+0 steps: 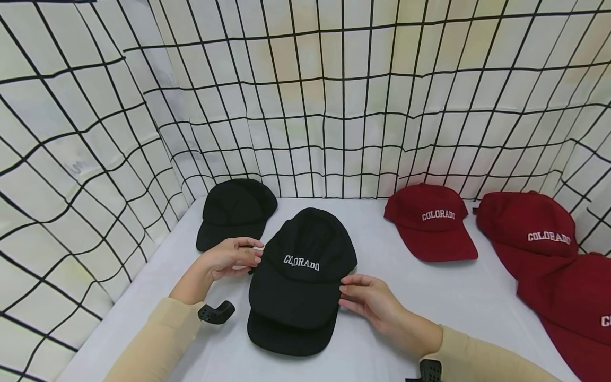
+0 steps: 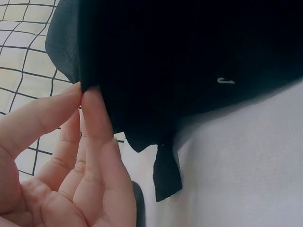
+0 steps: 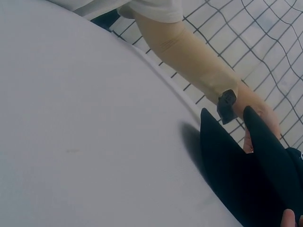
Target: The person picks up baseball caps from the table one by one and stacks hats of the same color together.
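A black baseball cap (image 1: 302,265) with white COLORADO lettering lies over a second black cap (image 1: 291,337), whose brim sticks out from under the upper brim. At the left side of the upper cap, my left hand (image 1: 234,258) pinches its edge; in the left wrist view, thumb and forefinger (image 2: 97,111) meet on the dark fabric, and a short strap (image 2: 167,175) hangs beside them. My right hand (image 1: 372,300) holds the right edge near the brim's corner. The right wrist view shows the two brims (image 3: 270,156) spread apart, with one fingertip (image 3: 288,218) at the fabric.
Another black cap (image 1: 236,212) sits at the back left of the white table (image 1: 382,339). On the right lie red COLORADO caps: one at the back (image 1: 427,223), another in the corner (image 1: 530,223), and one at the frame's edge (image 1: 568,307). Black-gridded white walls (image 1: 334,95) enclose the table.
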`<state>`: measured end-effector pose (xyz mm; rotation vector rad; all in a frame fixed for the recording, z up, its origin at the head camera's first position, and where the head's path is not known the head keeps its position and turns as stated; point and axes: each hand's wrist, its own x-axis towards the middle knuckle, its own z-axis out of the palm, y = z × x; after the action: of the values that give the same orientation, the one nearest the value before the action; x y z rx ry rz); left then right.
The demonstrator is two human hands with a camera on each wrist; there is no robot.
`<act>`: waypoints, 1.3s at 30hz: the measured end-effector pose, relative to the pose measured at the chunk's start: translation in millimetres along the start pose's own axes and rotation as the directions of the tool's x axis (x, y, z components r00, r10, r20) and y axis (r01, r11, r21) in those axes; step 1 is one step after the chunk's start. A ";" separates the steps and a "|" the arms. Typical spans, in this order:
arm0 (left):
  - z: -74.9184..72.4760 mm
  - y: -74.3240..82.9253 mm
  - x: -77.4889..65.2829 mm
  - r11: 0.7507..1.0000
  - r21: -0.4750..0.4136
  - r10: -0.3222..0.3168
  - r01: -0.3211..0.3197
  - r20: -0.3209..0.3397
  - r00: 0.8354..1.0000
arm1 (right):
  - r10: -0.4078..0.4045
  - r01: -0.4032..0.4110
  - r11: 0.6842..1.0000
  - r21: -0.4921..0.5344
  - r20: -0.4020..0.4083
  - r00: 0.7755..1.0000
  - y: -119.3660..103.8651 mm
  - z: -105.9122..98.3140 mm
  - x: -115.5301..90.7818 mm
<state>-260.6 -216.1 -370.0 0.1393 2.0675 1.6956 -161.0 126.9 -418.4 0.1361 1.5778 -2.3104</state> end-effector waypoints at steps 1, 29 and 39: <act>0.2 -0.2 -0.4 1.000 0.001 -0.001 0.001 0.004 1.000 | 0.001 0.000 1.000 -0.006 0.004 1.000 0.3 -0.4 0.1; 1.2 -2.9 0.9 0.998 0.062 -0.019 0.019 0.005 1.000 | 0.045 -0.030 0.986 -0.165 0.093 0.995 -4.0 -5.8 7.3; 2.0 -5.0 1.2 0.996 0.084 -0.033 0.031 0.021 0.999 | 0.072 -0.048 0.981 -0.187 0.125 0.990 -6.4 -9.8 10.8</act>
<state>-259.8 -215.1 -375.3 0.1508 2.1141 1.5819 -174.3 135.6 -419.3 -0.0128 1.6855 -2.0707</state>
